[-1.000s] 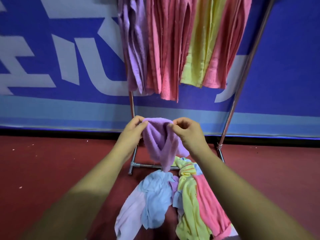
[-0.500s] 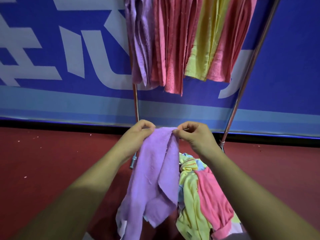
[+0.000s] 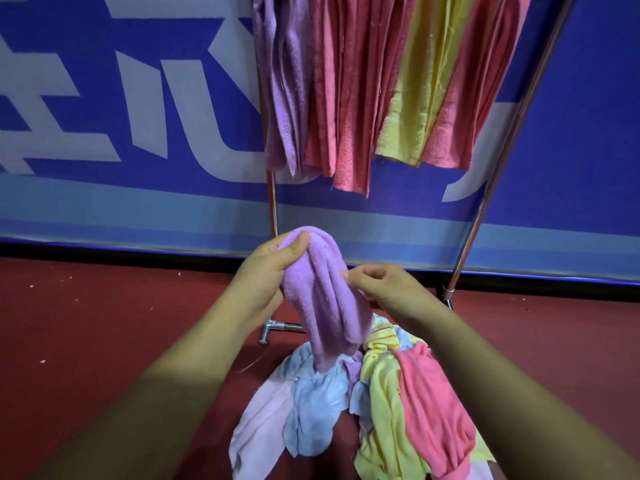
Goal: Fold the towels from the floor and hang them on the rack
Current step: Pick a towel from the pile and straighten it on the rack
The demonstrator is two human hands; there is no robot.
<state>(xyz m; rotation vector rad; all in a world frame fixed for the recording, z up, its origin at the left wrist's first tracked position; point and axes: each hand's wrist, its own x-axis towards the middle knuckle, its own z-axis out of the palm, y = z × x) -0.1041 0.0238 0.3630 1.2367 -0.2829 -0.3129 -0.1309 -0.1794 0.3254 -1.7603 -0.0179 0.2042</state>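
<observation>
Moved: the purple terry towel (image 3: 325,299), spread between both hands half a second ago, is now gathered into a narrow, hanging bundle, and I see the left hand sitting higher than before.
Left hand (image 3: 266,271): thumb and fingers are clamped round the top of the bundle, which drapes over the fingertips.
Right hand (image 3: 384,289): lower and to the right, thumb and forefinger pinched together on the towel's right edge.
Purple towel position: held in the air in front of the rack's lower part, its tail hanging down above the pile.
Floor pile: a pale lilac towel (image 3: 256,431), a light blue towel (image 3: 311,410), a yellow towel (image 3: 384,410) and a pink towel (image 3: 433,403) lie crumpled together on the red floor (image 3: 104,341).
Metal rack (image 3: 485,202): purple, pink and yellow hung towels (image 3: 339,98) hang side by side.
Backdrop: blue banner (image 3: 138,98) with white lettering.
</observation>
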